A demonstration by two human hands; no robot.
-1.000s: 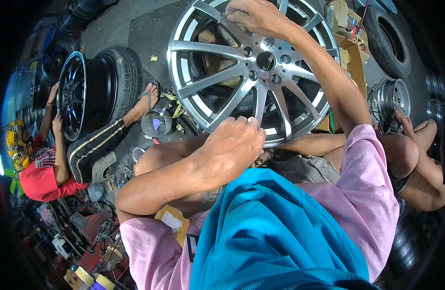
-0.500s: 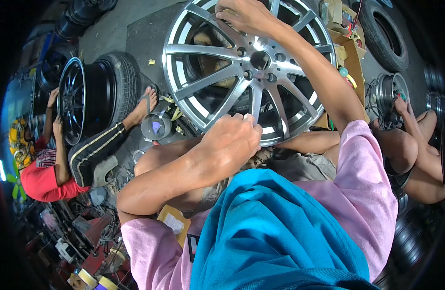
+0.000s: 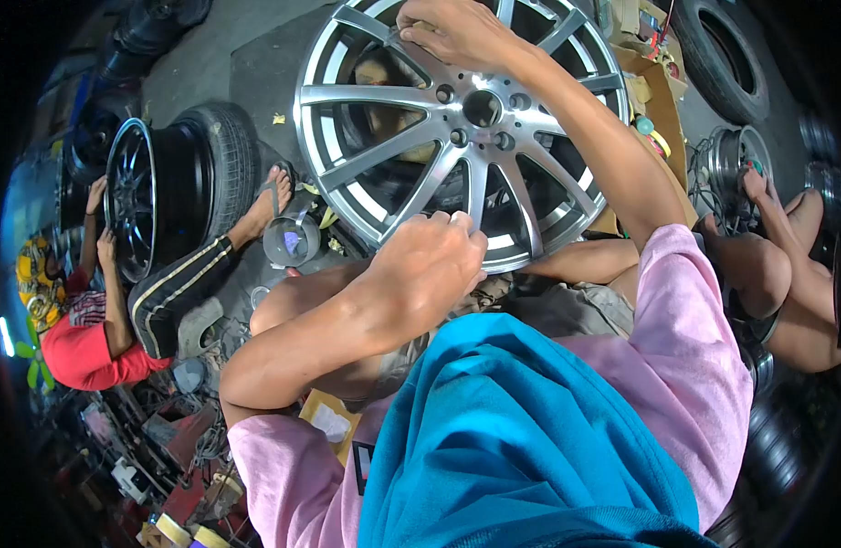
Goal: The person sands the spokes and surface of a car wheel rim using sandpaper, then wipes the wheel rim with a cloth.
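A silver multi-spoke wheel rim (image 3: 516, 164) lies face up before me, with a tire partly visible through its spokes. My left hand (image 3: 430, 260) is closed at the rim's near edge, knuckles up; its fingertips and whatever they hold are hidden. On the far left spokes rests my right hand (image 3: 448, 32), its fingers bent and pressed together against the metal. Something small may be under those fingers, but I cannot make it out. The right forearm crosses over the right part of the rim.
At left a person in red (image 3: 96, 342) holds a black rim (image 3: 133, 201) beside a tire (image 3: 229, 169). A metal cup (image 3: 291, 241) stands near that person's foot. Rightward are a cardboard box (image 3: 662, 119), a tire (image 3: 724, 64), and another person's hand (image 3: 756, 183) at a small rim.
The silver rim and both my hands appear slightly further left in view. My right hand has shifted a little along the spokes. My left hand stays at the near edge.
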